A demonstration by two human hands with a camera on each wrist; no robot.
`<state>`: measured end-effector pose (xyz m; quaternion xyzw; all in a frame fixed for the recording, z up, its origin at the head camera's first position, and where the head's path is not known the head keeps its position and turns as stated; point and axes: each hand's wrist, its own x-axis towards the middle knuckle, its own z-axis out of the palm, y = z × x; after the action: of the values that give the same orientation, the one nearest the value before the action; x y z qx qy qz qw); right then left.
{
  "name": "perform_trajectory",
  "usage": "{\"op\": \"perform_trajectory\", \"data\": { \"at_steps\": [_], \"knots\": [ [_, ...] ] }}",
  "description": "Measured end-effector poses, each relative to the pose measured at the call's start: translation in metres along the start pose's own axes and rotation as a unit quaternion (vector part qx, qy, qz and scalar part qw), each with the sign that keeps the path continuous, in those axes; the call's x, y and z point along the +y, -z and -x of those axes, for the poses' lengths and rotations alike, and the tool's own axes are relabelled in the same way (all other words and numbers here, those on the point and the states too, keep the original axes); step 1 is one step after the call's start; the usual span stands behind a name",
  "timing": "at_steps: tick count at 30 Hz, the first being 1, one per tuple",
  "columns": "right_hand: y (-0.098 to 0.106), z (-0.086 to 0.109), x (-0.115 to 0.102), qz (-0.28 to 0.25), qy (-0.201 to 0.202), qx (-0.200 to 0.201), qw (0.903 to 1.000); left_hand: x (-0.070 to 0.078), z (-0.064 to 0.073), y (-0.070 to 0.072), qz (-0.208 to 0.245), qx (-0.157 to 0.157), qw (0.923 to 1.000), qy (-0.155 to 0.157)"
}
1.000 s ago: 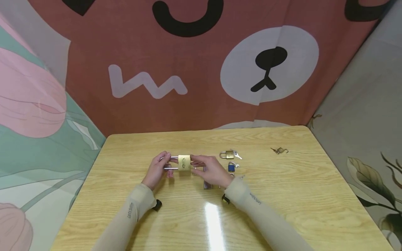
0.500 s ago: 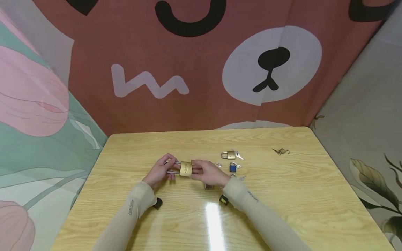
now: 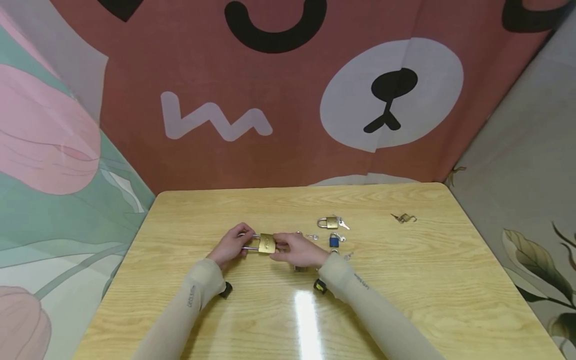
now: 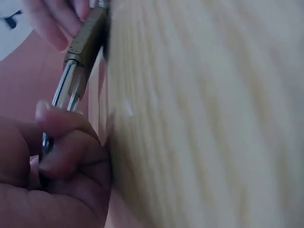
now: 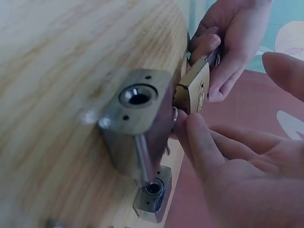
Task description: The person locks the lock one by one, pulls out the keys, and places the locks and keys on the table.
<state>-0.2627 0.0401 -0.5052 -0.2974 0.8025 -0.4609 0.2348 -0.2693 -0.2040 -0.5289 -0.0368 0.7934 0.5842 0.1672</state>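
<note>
A large brass padlock (image 3: pixel 267 244) with a long steel shackle lies between my hands, its body turned to the right. My left hand (image 3: pixel 231 246) grips the far end of the shackle, fingers curled round it in the left wrist view. My right hand (image 3: pixel 299 250) is at the keyhole end of the body. In the right wrist view its fingertips (image 5: pixel 195 124) pinch a small shiny piece, apparently a key (image 5: pixel 175 115), mostly hidden by the fingers. One finger stands away from the lock. Below the right hand, a steel block padlock (image 5: pixel 137 121) stands on the table.
On the wooden table (image 3: pixel 405 280), right of my hands, lie a smaller brass padlock (image 3: pixel 332 222) with keys, a blue padlock (image 3: pixel 334 241) and a loose key (image 3: pixel 312 236). Another steel padlock (image 5: pixel 153 197) is partly hidden. A small brass lock (image 3: pixel 406 218) lies farther right.
The large padlock has come down slightly toward the table and nearer me, tilting a little. Both hands have moved with it and kept contact. The other locks have stayed put.
</note>
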Motion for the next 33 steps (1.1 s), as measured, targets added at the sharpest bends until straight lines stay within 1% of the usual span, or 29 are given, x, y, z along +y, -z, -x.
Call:
{"op": "perform_trajectory", "data": {
  "at_steps": [2, 4, 7, 9, 10, 12, 16, 21, 23, 29, 31, 33],
  "knots": [
    [0.001, 0.001, 0.000, 0.003, -0.001, -0.001, 1.0000, 0.004, 0.001, -0.001, -0.063, 0.013, 0.9979, -0.013],
    [0.001, 0.001, 0.001, 0.000, 0.000, -0.002, 1.0000, 0.006, 0.003, -0.002, -0.119, 0.025, 0.9923, -0.024],
    [0.001, 0.001, 0.003, -0.008, 0.004, -0.003, 1.0000, 0.008, 0.006, -0.005, -0.172, 0.036, 0.9838, -0.035],
    [0.000, 0.002, 0.004, -0.013, 0.005, -0.001, 0.9999, 0.008, 0.008, -0.007, -0.182, 0.038, 0.9821, -0.032],
    [0.000, 0.002, 0.005, -0.016, 0.005, 0.000, 0.9999, 0.007, 0.010, -0.008, -0.183, 0.038, 0.9818, -0.033],
    [-0.001, 0.003, 0.004, -0.023, 0.004, 0.004, 0.9997, 0.006, 0.012, -0.012, -0.197, 0.040, 0.9790, -0.035],
    [-0.001, 0.003, 0.005, -0.025, 0.001, 0.007, 0.9997, 0.007, 0.016, -0.016, -0.234, 0.049, 0.9697, -0.052],
    [0.000, 0.003, 0.007, -0.024, -0.017, 0.007, 0.9995, 0.010, 0.020, -0.020, -0.265, 0.061, 0.9611, -0.050],
    [0.000, 0.003, 0.007, -0.027, -0.018, 0.006, 0.9995, 0.011, 0.021, -0.021, -0.276, 0.066, 0.9574, -0.055],
    [-0.001, 0.003, 0.005, -0.039, 0.002, 0.003, 0.9992, 0.008, 0.023, -0.022, -0.314, 0.068, 0.9444, -0.072],
    [-0.001, 0.002, 0.005, -0.042, 0.008, 0.002, 0.9991, 0.007, 0.024, -0.022, -0.319, 0.069, 0.9422, -0.074],
    [-0.002, 0.002, 0.004, -0.040, 0.009, 0.004, 0.9992, 0.007, 0.025, -0.022, -0.319, 0.067, 0.9423, -0.074]
  ]
}}
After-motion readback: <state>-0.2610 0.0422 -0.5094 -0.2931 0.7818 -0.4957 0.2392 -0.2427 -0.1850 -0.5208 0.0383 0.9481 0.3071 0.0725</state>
